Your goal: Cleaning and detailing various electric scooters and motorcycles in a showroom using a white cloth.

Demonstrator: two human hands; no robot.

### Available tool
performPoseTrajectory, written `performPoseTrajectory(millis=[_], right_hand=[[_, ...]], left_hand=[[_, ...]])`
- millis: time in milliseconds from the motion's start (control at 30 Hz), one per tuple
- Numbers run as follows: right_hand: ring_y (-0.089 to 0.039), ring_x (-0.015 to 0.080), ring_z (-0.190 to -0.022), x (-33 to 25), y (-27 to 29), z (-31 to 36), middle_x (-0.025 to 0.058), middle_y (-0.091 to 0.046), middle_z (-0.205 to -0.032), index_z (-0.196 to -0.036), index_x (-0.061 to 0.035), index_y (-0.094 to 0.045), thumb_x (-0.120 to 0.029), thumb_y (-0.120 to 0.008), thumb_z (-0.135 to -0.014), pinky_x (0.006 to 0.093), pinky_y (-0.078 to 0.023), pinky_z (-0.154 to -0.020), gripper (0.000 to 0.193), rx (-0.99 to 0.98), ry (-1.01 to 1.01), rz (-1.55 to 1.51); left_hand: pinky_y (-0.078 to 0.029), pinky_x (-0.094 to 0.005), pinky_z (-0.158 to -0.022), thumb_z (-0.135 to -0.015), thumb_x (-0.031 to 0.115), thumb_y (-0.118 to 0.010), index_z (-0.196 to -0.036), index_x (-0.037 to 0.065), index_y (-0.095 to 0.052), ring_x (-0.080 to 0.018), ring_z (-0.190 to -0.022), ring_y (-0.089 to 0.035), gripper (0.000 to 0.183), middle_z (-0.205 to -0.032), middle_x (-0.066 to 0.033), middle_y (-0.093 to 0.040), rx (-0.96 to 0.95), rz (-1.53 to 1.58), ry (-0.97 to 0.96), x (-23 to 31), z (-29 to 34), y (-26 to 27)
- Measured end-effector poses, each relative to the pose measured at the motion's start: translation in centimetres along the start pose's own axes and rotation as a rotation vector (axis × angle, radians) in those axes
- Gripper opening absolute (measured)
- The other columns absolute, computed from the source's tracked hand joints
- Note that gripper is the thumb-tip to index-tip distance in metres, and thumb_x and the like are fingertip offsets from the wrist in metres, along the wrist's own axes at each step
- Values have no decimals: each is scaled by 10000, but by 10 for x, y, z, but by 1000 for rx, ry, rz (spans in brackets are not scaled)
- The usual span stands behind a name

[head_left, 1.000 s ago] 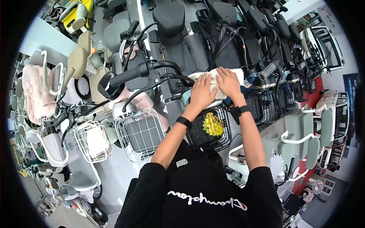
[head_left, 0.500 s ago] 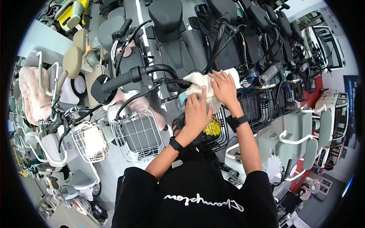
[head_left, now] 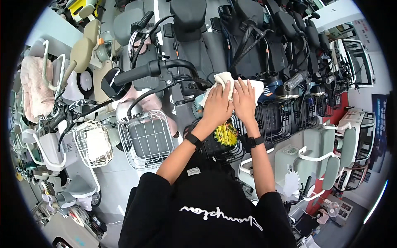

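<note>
A cream-white cloth (head_left: 257, 88) lies spread over the front of a dark scooter, its left part bunched into a peak. My left hand (head_left: 218, 104) has its fingers bent into the bunched part and grips it. Beside it, with the thumbs close together, my right hand (head_left: 245, 101) lies on the cloth with fingers stretched out and slightly apart. The surface under the cloth is hidden. Just below my hands is a black wire basket (head_left: 210, 145) holding a yellow-green patterned round thing (head_left: 226, 134).
A black handlebar grip (head_left: 136, 74) and brake lever stick out left of my hands. White wire baskets (head_left: 147, 142) stand nearer on the left, and a row of dark scooters with black baskets (head_left: 273, 120) runs right. Pale green scooters (head_left: 289, 161) stand at the lower right.
My left hand has moved up onto the cloth, its pointing finger no longer raised. My right hand has shifted slightly down. More of the cloth shows on the right, and the whole view has shifted a little.
</note>
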State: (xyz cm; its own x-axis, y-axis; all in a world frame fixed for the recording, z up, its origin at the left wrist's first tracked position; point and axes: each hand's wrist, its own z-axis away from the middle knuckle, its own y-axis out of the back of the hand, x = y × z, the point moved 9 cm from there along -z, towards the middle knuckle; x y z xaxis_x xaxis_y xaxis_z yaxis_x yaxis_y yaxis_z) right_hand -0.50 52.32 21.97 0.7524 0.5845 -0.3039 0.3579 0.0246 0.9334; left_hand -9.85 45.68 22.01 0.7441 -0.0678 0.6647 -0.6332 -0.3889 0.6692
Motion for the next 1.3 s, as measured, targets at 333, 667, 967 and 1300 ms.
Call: performPoseTrajectory(millis=[333,667,967,1300], right_hand=[[-358,424,-1410,-21,22,19,149,-473,-1492,-1376,-65,-565,-277,-532,-959,506,-270,-1166,468,-43,50,0],[-538,278,-1286,-178,53,63,75,-601,-1350,-1247,-148,-666,-236,-741,-827,487,-366,-1136,436,-397,573,-573],[-681,284,-881,-181,6,55,84,-730,-871,-945,-94,-766,-257,-713,-859,396,-523,-797,192,-379,533,-686],[-653,357,-652,-183,-23,34,158,-666,-693,-865,-107,-727,-327,-646,-919,472,-499,-626,241,-480,497,-653]], left_hand=[[-320,-491,-1141,-838,251,-649,-1509,-53,-273,-438,-1325,-453,827,-1378,-338,-472,-50,-168,44,6,19,3],[-313,-489,-1149,-787,384,-702,-1465,-105,-321,-440,-1270,-481,918,-1291,-342,-520,-105,-116,34,-10,0,-15],[-350,-481,-1122,-770,381,-731,-1484,-57,-322,-431,-1248,-485,932,-1316,-309,-512,-32,-139,-9,-11,2,-8],[-364,-491,-1101,-772,414,-721,-1493,-38,-325,-439,-1255,-484,938,-1335,-311,-509,-64,-163,13,-14,1,-17]])
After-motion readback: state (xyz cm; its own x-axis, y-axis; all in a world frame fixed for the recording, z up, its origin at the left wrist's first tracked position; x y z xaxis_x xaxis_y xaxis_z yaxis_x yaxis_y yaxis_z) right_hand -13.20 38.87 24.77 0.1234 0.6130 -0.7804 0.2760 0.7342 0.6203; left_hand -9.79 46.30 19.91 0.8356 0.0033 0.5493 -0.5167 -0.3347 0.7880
